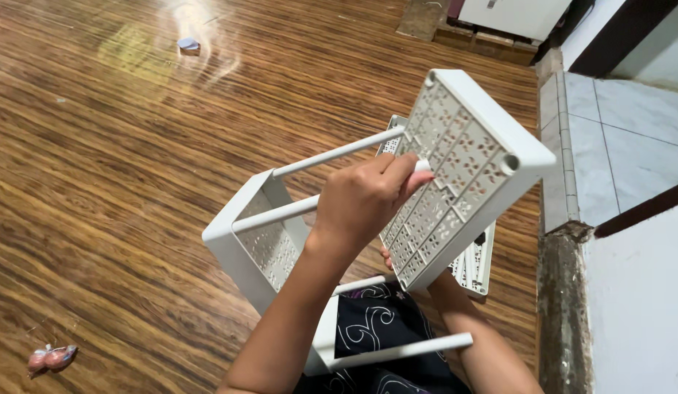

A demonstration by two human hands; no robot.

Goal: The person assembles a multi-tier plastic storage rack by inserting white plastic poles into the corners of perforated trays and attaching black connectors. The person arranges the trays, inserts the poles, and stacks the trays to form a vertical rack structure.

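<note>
My left hand (pixel 368 198) is closed around the end of a white pole (pixel 280 212), right where the pole meets a white perforated shelf panel (pixel 474 157). That panel is tilted up on edge in front of me. My right hand (pixel 388 258) reaches under the panel's lower edge and holds it; only a bit of a finger and the wrist show. Three other white poles run from a second white shelf (pixel 255 244), which stands on its side to the left over my lap.
Another perforated white panel (pixel 479 264) lies on the wooden floor (pixel 98 160) behind the tilted one. A small pink object (pixel 51 357) lies at the lower left, a small pale object (pixel 188 45) far off. A tiled step (pixel 616 131) and a white wall (pixel 638 306) bound the right.
</note>
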